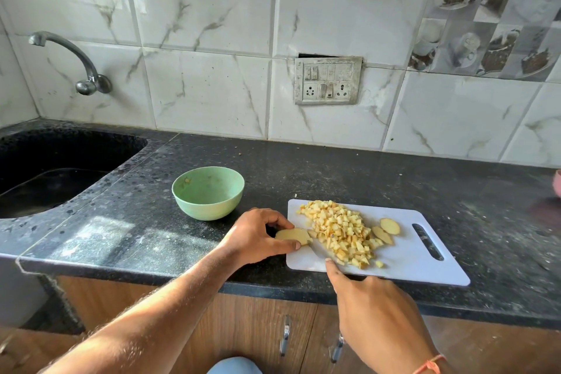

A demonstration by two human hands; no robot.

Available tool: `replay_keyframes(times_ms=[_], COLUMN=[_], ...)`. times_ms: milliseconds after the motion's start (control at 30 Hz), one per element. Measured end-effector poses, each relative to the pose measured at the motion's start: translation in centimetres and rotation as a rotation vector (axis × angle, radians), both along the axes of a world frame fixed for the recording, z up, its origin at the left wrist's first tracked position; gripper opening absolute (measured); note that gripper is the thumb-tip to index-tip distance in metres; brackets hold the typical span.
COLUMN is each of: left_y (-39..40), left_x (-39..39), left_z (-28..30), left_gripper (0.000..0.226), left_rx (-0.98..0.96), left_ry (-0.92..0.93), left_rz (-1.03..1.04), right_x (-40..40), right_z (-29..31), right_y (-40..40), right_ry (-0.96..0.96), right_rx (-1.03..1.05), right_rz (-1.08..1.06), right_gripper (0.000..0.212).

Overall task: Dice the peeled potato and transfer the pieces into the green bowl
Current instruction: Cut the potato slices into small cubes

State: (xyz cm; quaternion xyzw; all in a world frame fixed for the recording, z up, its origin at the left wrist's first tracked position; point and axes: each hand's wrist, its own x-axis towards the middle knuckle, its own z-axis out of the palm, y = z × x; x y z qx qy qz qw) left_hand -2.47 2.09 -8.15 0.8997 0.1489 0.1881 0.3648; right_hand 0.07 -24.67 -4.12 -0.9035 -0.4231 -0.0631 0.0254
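You have one green bowl [208, 193], one white cutting board [403, 255], three potato slices [389, 225], one heap of diced potato [340, 229], one tap [76, 62], two cabinet handles [285, 335], one switch plate [328, 81].

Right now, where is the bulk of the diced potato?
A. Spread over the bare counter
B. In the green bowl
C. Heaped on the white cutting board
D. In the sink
C: the diced potato lies in a heap on the white cutting board, while the green bowl beside it on the counter holds at most a scrap near its rim.
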Motion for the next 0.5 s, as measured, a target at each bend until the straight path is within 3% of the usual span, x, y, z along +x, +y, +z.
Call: replay_keyframes(times_ms=[500], left_y=[0.1], left_x=[0.3], left_z=[-0.3], left_gripper=[0.047], left_rx=[0.02], left_ry=[-0.006], left_rz=[0.011], right_x=[0.6], right_z=[0.5], right_y=[3.6], right_ry=[0.012], right_rx=[0.151], right_rz=[-0.005], right_gripper=[0.055])
